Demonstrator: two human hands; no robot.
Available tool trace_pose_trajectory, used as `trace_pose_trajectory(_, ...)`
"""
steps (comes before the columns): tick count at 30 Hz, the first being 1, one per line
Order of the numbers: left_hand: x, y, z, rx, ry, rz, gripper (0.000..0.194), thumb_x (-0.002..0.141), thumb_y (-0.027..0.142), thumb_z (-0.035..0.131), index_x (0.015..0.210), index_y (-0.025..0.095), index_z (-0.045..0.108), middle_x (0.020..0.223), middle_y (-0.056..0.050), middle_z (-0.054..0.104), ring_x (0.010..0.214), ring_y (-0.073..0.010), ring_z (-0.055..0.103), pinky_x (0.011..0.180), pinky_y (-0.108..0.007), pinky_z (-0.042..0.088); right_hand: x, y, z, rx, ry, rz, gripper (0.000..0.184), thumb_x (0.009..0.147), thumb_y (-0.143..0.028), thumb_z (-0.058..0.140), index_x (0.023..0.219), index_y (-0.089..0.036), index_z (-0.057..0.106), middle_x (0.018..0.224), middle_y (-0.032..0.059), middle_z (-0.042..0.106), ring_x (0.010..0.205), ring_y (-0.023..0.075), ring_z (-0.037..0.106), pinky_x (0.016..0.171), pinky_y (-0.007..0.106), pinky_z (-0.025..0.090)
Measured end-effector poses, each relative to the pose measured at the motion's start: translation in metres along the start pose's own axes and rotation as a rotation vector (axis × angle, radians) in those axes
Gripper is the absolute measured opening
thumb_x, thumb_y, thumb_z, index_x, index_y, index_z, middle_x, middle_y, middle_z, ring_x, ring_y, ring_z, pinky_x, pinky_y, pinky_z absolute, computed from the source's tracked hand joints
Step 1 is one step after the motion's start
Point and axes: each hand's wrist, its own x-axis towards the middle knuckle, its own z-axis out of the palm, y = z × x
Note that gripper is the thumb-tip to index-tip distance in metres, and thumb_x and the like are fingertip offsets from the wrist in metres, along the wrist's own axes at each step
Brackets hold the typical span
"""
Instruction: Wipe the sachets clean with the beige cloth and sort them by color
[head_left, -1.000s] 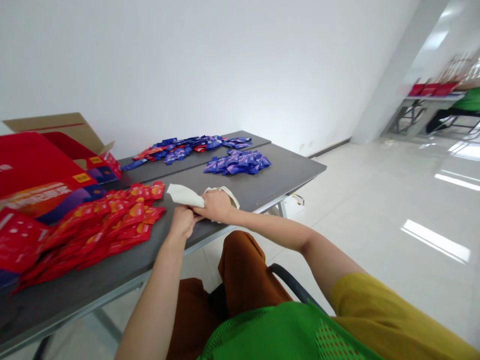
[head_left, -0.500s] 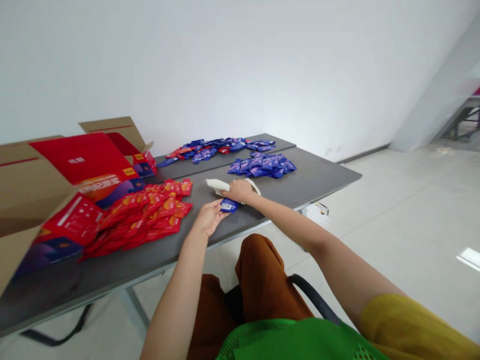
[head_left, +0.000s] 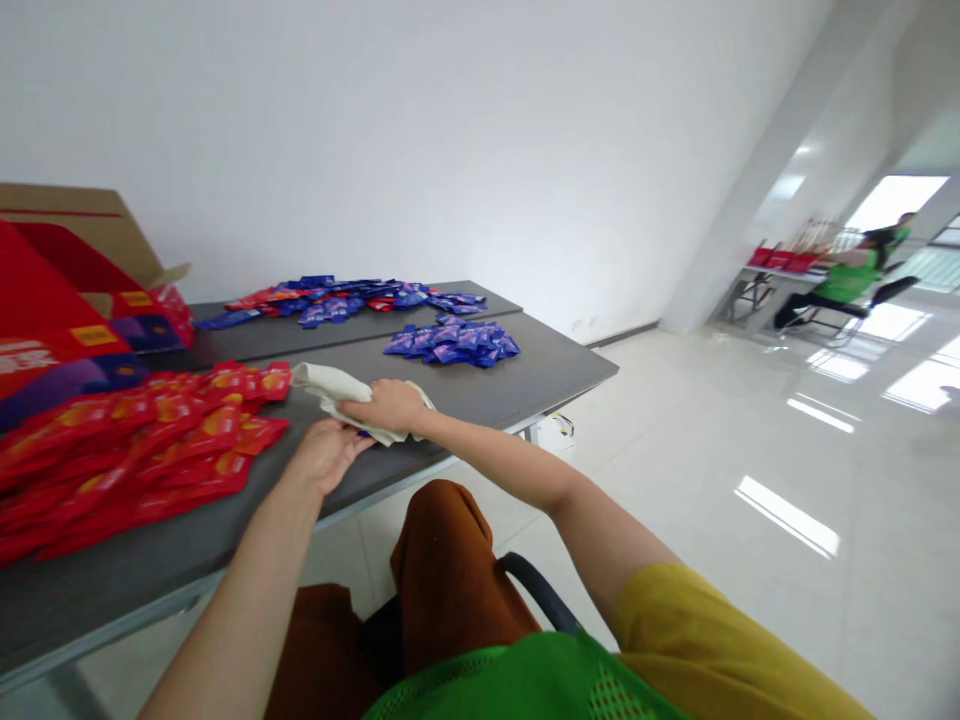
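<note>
My right hand (head_left: 388, 404) lies closed on a small white cloth bag (head_left: 324, 384) that rests on the grey table (head_left: 540, 365). My left hand (head_left: 325, 455) meets it from below at the bag's near edge, fingers curled; a sliver of a blue packet (head_left: 363, 434) shows between the two hands. A big pile of red packets (head_left: 142, 440) spreads just left of my hands. A pile of blue packets (head_left: 452, 340) lies beyond the bag to the right.
A mixed heap of blue and red packets (head_left: 337, 297) sits at the table's far edge. Open cardboard boxes with red cartons (head_left: 67, 300) stand at the left. Another person in a green vest (head_left: 847, 280) sits at a distant table. White floor stretches to the right.
The blue packet held out in the open half a second ago is now almost hidden between my hands at the bag. My left hand has closed in. The view swung right.
</note>
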Motion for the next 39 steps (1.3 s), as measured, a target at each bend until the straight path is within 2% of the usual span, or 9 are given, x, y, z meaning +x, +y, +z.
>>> trace_pose_trajectory(4, -0.007, 0.003, 0.001, 0.035, -0.007, -0.02, 0.029, 0.082, -0.002, 0.042, 0.085, 0.011, 0.068, 0.088, -0.011, 0.073, 0.099, -0.0233, 0.068, 0.095, -0.043, 0.053, 0.026, 0.016, 0.008, 0.039, 0.072, 0.035, 0.065, 0.087, -0.068, 0.039, 0.102, -0.015, 0.072, 0.098, 0.0107, 0.074, 0.088, 0.0232, 0.069, 0.071, 0.026, 0.047)
trace_pose_trajectory(7, -0.014, 0.005, -0.002, -0.008, -0.053, 0.008, 0.021, 0.082, 0.002, 0.047, 0.089, 0.007, 0.066, 0.088, -0.014, 0.073, 0.091, -0.0235, 0.07, 0.092, -0.045, 0.054, 0.027, 0.018, 0.013, 0.051, 0.088, 0.06, 0.065, 0.087, -0.067, 0.04, 0.101, -0.013, 0.072, 0.099, 0.0153, 0.073, 0.092, 0.028, 0.069, 0.075, 0.031, 0.048)
trace_pose_trajectory(11, -0.015, 0.004, -0.005, -0.069, -0.072, -0.009, 0.021, 0.07, -0.003, 0.054, 0.084, 0.008, 0.066, 0.085, -0.013, 0.072, 0.09, -0.0236, 0.07, 0.09, -0.043, 0.056, -0.008, 0.003, 0.015, 0.046, 0.125, -0.036, 0.057, 0.089, -0.062, 0.039, 0.097, -0.017, 0.073, 0.092, 0.0143, 0.073, 0.086, 0.0272, 0.069, 0.076, 0.032, 0.048)
trace_pose_trajectory(13, -0.011, 0.002, -0.005, -0.104, -0.039, 0.007, 0.021, 0.065, -0.005, 0.055, 0.078, 0.01, 0.064, 0.086, -0.011, 0.073, 0.094, -0.024, 0.069, 0.089, -0.041, 0.056, -0.03, -0.003, 0.014, 0.031, 0.144, -0.171, 0.049, 0.089, -0.056, 0.044, 0.094, -0.017, 0.073, 0.091, 0.0138, 0.072, 0.086, 0.0264, 0.068, 0.078, 0.032, 0.047)
trace_pose_trajectory(16, -0.005, -0.001, -0.005, -0.126, 0.028, 0.048, 0.025, 0.061, -0.005, 0.053, 0.077, 0.012, 0.063, 0.087, -0.008, 0.073, 0.097, -0.0237, 0.068, 0.089, -0.04, 0.055, -0.044, -0.003, 0.013, 0.017, 0.151, -0.231, 0.045, 0.091, -0.052, 0.044, 0.095, -0.016, 0.072, 0.095, 0.0138, 0.072, 0.089, 0.0255, 0.067, 0.08, 0.031, 0.046)
trace_pose_trajectory(22, -0.008, 0.001, -0.011, -0.074, -0.192, -0.028, 0.057, 0.048, -0.009, 0.043, 0.096, 0.005, 0.068, 0.094, -0.014, 0.073, 0.101, -0.0253, 0.067, 0.104, -0.046, 0.045, 0.004, 0.02, 0.01, 0.019, 0.09, -0.084, 0.057, 0.095, -0.058, 0.035, 0.101, -0.014, 0.071, 0.097, 0.0146, 0.073, 0.092, 0.025, 0.069, 0.078, 0.028, 0.045)
trace_pose_trajectory(27, -0.016, 0.007, -0.013, -0.175, -0.232, -0.051, 0.05, 0.054, -0.006, 0.047, 0.098, 0.005, 0.07, 0.102, -0.015, 0.072, 0.103, -0.024, 0.066, 0.104, -0.044, 0.045, 0.025, 0.031, 0.007, -0.046, 0.111, 0.069, 0.058, 0.091, -0.061, 0.045, 0.102, -0.012, 0.073, 0.102, 0.0201, 0.072, 0.099, 0.0297, 0.067, 0.083, 0.033, 0.045)
trace_pose_trajectory(32, -0.013, 0.007, -0.015, -0.21, -0.094, -0.083, 0.026, 0.062, -0.002, 0.054, 0.082, 0.005, 0.069, 0.084, -0.013, 0.071, 0.086, -0.0204, 0.068, 0.091, -0.038, 0.053, -0.008, 0.017, 0.013, 0.035, 0.111, 0.0, 0.059, 0.092, -0.061, 0.04, 0.1, -0.013, 0.072, 0.095, 0.0174, 0.072, 0.09, 0.0272, 0.068, 0.079, 0.032, 0.045)
trace_pose_trajectory(39, -0.006, -0.001, -0.017, -0.15, -0.04, 0.002, 0.038, 0.045, -0.014, 0.048, 0.07, 0.008, 0.066, 0.072, -0.005, 0.068, 0.075, -0.0158, 0.065, 0.074, -0.025, 0.054, -0.049, 0.019, 0.014, 0.029, 0.144, -0.295, 0.043, 0.091, -0.053, 0.049, 0.097, -0.016, 0.072, 0.098, 0.0122, 0.071, 0.092, 0.0239, 0.064, 0.081, 0.03, 0.041)
